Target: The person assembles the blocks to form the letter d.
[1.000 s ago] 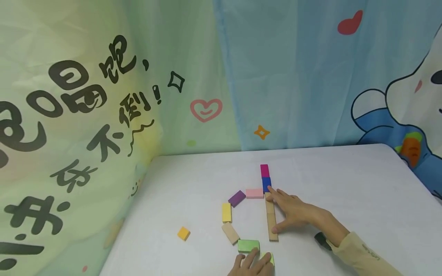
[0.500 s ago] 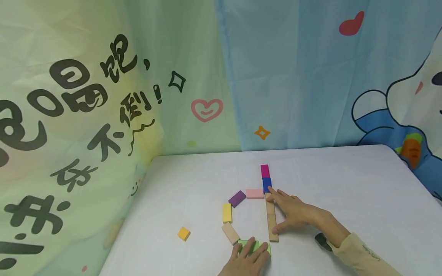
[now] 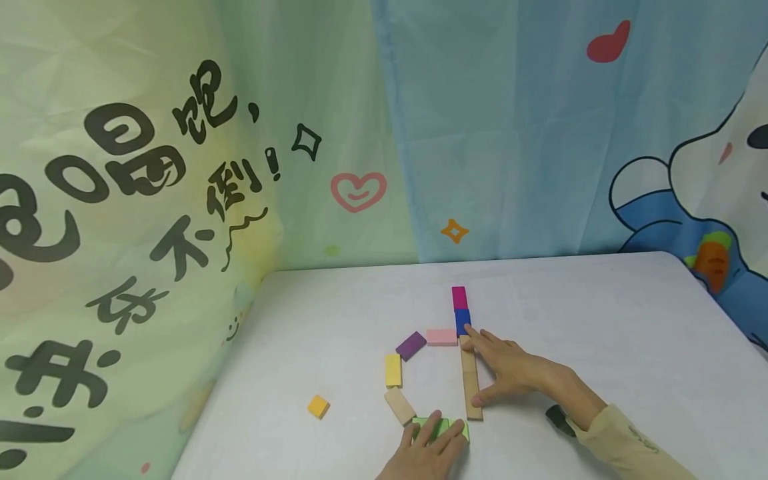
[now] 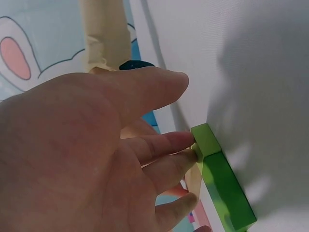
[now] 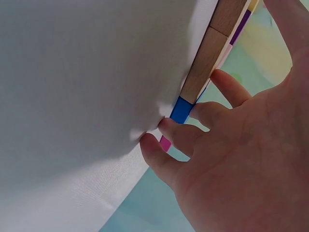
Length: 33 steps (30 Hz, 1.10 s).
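Observation:
My left hand (image 3: 423, 453) rests its fingertips on two green blocks laid end to end; the longer one (image 4: 229, 193) and its neighbour (image 4: 206, 140) show best in the left wrist view. My right hand (image 3: 507, 365) is spread along a straight row of two plain wooden blocks (image 3: 470, 380), touching them with thumb and forefinger. Beyond them in line lie a blue block (image 3: 463, 321) and a magenta block (image 3: 459, 297). A pink block (image 3: 441, 337), purple block (image 3: 411, 346), yellow block (image 3: 393, 370) and beige block (image 3: 399, 407) curve round from the row to the green pair.
An orange block (image 3: 319, 407) lies apart to the left on the white table (image 3: 540, 293). A small dark object (image 3: 561, 420) sits by the right wrist. A printed curtain (image 3: 468, 133) hangs behind and to the left of the table.
My left hand has moved forward and pushed the nearer green block up against the other green one. The right hand stays in place on the wooden blocks.

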Motion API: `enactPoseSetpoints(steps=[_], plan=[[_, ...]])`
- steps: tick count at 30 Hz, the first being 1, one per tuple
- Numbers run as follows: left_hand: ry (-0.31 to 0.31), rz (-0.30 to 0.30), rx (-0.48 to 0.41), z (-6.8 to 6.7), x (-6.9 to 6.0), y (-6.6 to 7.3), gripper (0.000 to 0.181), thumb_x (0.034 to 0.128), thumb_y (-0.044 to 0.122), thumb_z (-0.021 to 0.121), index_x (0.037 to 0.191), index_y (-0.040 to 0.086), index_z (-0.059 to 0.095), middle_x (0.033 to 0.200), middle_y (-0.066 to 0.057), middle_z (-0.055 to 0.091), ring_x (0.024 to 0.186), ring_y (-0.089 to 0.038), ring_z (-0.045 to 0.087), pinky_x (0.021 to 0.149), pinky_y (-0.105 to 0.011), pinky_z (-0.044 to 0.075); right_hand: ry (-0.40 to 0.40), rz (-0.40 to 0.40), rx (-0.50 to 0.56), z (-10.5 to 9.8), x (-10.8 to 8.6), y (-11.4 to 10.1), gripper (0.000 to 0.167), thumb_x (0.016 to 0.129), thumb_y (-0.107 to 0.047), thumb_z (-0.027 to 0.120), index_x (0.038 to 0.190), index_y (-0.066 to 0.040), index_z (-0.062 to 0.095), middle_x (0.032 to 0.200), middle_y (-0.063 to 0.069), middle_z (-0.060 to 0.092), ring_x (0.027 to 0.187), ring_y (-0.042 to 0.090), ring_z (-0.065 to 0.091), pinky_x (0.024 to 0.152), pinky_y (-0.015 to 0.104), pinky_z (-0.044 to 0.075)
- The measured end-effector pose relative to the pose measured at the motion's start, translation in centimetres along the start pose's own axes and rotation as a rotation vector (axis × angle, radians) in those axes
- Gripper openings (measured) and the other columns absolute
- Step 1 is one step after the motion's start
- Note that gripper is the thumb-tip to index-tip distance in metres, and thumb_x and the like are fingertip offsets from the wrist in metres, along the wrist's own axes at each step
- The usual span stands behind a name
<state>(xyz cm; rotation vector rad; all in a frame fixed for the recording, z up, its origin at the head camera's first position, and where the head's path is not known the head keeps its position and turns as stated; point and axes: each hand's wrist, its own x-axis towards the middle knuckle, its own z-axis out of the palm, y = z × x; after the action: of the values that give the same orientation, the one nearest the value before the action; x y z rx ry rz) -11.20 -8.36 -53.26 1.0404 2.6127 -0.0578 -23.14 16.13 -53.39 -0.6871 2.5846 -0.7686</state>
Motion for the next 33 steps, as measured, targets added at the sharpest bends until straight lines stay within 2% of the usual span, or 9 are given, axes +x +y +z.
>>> enactPoseSetpoints(steps=[9,15,22,25,27,29,31,33], plan=[[0.017,0.021,0.005,0.0,0.1,-0.3,0.076,0.0922,0.079,0.034,0.149,0.029,0.038,0.164,0.012,0.03,0.151,-0.024,0.033,0.11,-0.052,0.046,-0.001,0.011,-0.001,0.0,0.1,0.1,0.095,0.07,-0.058,0.085,0.143,-0.012,0.043,0.167,0.02,0.016,0.15,0.051,0.019,0.114,0.075,0.02],[0.023,0.035,0.013,-0.4,0.0,-0.5,0.075,0.0923,0.078,0.037,0.149,0.029,0.039,0.164,0.012,0.03,0.15,-0.024,0.034,0.109,-0.051,0.048,0.003,0.012,-0.008,0.1,0.3,0.4,0.111,0.07,-0.059,0.085,0.152,-0.008,0.032,0.166,0.019,0.023,0.15,0.05,0.019,0.114,0.075,0.02],[0.007,0.029,-0.022,-0.4,0.1,-0.5,0.074,0.0925,0.076,0.039,0.149,0.028,0.039,0.164,0.012,0.03,0.151,-0.022,0.033,0.11,-0.051,0.047,0.005,0.008,-0.007,0.2,0.3,0.6,0.108,0.07,-0.06,0.084,0.151,-0.01,0.034,0.166,0.019,0.02,0.151,0.049,0.019,0.115,0.075,0.02],[0.031,0.037,-0.06,-0.7,-0.2,-0.6,0.065,0.0982,0.067,0.041,0.148,0.025,0.043,0.163,0.01,0.032,0.15,-0.022,0.034,0.109,-0.051,0.048,0.007,0.005,-0.007,0.2,0.3,0.6,0.109,0.07,-0.06,0.084,0.152,-0.009,0.033,0.166,0.018,0.022,0.151,0.049,0.019,0.115,0.075,0.02],[0.055,0.007,-0.114,-1.2,-0.5,-1.0,0.059,0.1012,0.06,0.042,0.148,0.025,0.045,0.163,0.01,0.034,0.15,-0.021,0.036,0.11,-0.05,0.047,0.007,0.004,-0.005,0.2,0.3,0.6,0.115,0.07,-0.059,0.084,0.154,-0.007,0.028,0.164,0.016,0.028,0.151,0.049,0.019,0.115,0.074,0.02],[0.115,-0.058,-0.187,-1.6,-1.3,-1.8,0.051,0.1032,0.051,0.046,0.146,0.023,0.049,0.161,0.008,0.039,0.148,-0.022,0.039,0.112,-0.05,0.045,0.004,0.004,0.0,0.2,0.3,0.5,0.119,0.07,-0.059,0.085,0.157,-0.005,0.023,0.162,0.014,0.033,0.151,0.049,0.019,0.115,0.074,0.02],[0.204,-0.171,-0.247,-1.8,-2.2,-3.0,0.047,0.1027,0.047,0.051,0.143,0.022,0.053,0.157,0.004,0.045,0.144,-0.024,0.044,0.113,-0.05,0.043,-0.003,0.01,0.006,0.1,0.2,0.4,0.122,0.07,-0.059,0.085,0.157,-0.004,0.02,0.161,0.013,0.035,0.151,0.049,0.019,0.116,0.073,0.019],[0.313,-0.319,-0.268,-1.6,-3.4,-4.5,0.045,0.1011,0.042,0.056,0.139,0.017,0.057,0.153,-0.002,0.051,0.139,-0.03,0.049,0.112,-0.055,0.043,-0.009,0.016,0.008,0.1,0.2,0.3,0.123,0.07,-0.059,0.085,0.158,-0.004,0.018,0.161,0.013,0.035,0.151,0.049,0.018,0.116,0.073,0.018]])
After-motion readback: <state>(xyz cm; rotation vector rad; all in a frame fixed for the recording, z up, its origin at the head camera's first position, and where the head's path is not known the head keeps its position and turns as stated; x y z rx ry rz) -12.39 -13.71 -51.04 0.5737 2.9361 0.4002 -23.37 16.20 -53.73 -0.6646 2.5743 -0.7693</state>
